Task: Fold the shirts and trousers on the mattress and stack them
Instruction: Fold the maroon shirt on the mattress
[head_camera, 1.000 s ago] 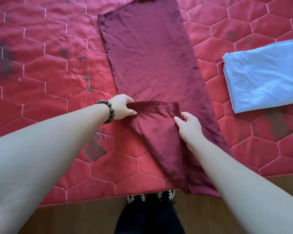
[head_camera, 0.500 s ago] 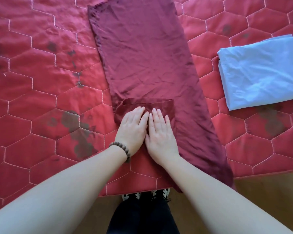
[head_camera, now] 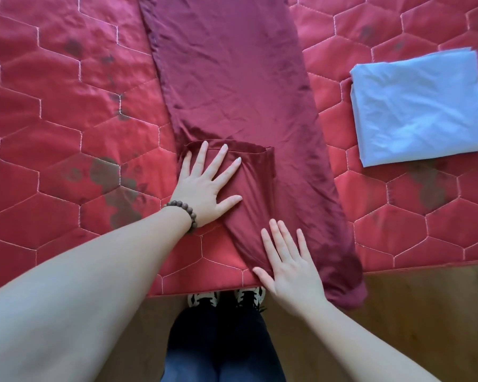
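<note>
- The long dark maroon garment [head_camera: 232, 86], of smooth, faintly creased fabric, lies lengthwise down the middle of the frame on the red quilted mattress with hexagon stitching [head_camera: 53, 111]; its lower right end hangs just over the mattress edge toward the wooden floor [head_camera: 425, 312].
- A second ago both hands pinched the turned-back maroon flap [head_camera: 249, 188] by its corners; half a second ago they lay side by side on it; now they have slid apart.
- The left hand [head_camera: 204, 186], with a brown bead bracelet [head_camera: 185, 216] at the wrist, presses flat near the flap's top hem at centre frame, fingers straight and spread wide.
- The right hand [head_camera: 290, 266] lies flat on the flap's lower end near the mattress edge, fingers straight and only slightly apart; neither hand grips cloth.
- This reads as smoothing: the sideways fold looks set, so the garment is narrowed to a strip and likely ready for folding along its length.
- A pale blue folded garment [head_camera: 422, 106] sits well apart at the right of the frame, seemingly the start of the stack.
- Dark stains [head_camera: 116, 186] mark the mattress at left; patterned shoes [head_camera: 224, 297] show at the bottom.
</note>
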{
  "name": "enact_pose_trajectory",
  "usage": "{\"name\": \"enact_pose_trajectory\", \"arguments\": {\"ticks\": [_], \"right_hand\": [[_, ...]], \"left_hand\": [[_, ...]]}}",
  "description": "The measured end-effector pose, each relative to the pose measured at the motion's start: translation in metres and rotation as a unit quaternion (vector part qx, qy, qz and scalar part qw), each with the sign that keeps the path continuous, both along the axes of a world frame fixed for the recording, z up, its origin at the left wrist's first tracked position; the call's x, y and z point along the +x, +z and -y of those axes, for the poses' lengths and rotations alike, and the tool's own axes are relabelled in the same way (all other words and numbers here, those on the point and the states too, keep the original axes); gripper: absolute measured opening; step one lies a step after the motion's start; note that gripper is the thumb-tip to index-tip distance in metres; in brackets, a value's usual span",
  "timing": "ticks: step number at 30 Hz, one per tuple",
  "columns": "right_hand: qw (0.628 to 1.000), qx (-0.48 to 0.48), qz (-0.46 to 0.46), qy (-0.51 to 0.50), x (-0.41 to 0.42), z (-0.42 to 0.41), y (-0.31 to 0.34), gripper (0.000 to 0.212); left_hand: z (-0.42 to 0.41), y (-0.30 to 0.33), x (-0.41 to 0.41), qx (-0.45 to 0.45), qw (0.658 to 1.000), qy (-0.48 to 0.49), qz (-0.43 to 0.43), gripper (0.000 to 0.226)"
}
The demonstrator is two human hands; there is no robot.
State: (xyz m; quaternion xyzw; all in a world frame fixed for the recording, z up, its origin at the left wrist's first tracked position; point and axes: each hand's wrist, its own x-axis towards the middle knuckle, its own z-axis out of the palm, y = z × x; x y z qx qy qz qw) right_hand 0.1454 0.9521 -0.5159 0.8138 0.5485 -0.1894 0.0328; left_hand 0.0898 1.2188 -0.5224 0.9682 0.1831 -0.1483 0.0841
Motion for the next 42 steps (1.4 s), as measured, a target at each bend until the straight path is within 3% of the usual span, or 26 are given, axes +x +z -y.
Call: {"name": "enact_pose_trajectory", "arguments": {"ticks": [4,7,10,13,17,23,25,27,28,30,33,35,36,37,40,42], "right_hand": [[0.997,0.04,-0.022,0.06,0.033,0.019,0.024,0.061],[0.996,0.084,0.017,0.024,0.094,0.03,0.041,0.058],[0.995,0.037,0.079,0.048,0.154,0.039,0.05,0.089],[0.98,-0.051,0.11,0.157,0.183,0.038,0.049,0.11],[0.947,-0.05,0.118,0.295,0.186,0.02,0.042,0.109],[0.902,-0.106,-0.003,0.418,0.175,-0.011,0.052,0.088],[0.906,-0.189,-0.103,0.365,0.172,-0.018,0.061,0.082],[0.907,-0.221,-0.256,0.25,0.174,-0.028,0.075,0.064],[0.9,-0.222,-0.33,0.181,0.179,-0.034,0.08,0.052],[0.855,-0.224,-0.466,0.034,0.196,-0.053,0.088,0.032],[0.749,-0.155,-0.595,-0.248,0.214,-0.082,0.081,0.034],[0.682,-0.132,-0.6,-0.397,0.214,-0.095,0.065,0.041],[0.673,-0.136,-0.581,-0.437,0.21,-0.097,0.056,0.045],[0.678,-0.138,-0.56,-0.455,0.206,-0.096,0.048,0.046],[0.708,-0.106,-0.526,-0.46,0.201,-0.087,0.034,0.041],[0.703,-0.086,-0.536,-0.458,0.201,-0.078,0.032,0.037]], "left_hand": [[-0.001,0.021,-0.004,-0.067,0.996,-0.015,0.05,0.065],[0.003,0.032,-0.017,-0.064,0.988,-0.095,0.1,0.07],[0.012,0.032,-0.033,-0.047,0.978,-0.194,0.063,0.085],[0.027,0.024,-0.039,-0.023,0.965,-0.259,0.032,0.088],[0.045,0.017,-0.036,-0.022,0.974,-0.219,0.062,0.077],[0.075,0.024,-0.022,-0.027,0.965,-0.234,0.118,0.057],[0.079,0.03,-0.017,-0.062,0.966,-0.22,0.119,0.056],[0.078,0.033,-0.014,-0.186,0.965,-0.157,0.097,0.057],[0.073,0.04,-0.012,-0.286,0.953,-0.083,0.059,0.053],[0.055,0.05,-0.004,-0.48,0.869,0.121,0.0,0.038],[0.017,0.054,0.009,-0.597,0.706,0.38,-0.013,0.043],[0.004,0.047,0.012,-0.657,0.55,0.515,-0.006,0.036],[0.002,0.045,0.014,-0.661,0.499,0.56,-0.006,0.036],[0.002,0.041,0.015,-0.655,0.474,0.588,-0.009,0.037],[0.005,0.035,0.017,-0.625,0.485,0.612,-0.008,0.034],[0.006,0.035,0.02,-0.616,0.502,0.607,0.023,0.03]]}}
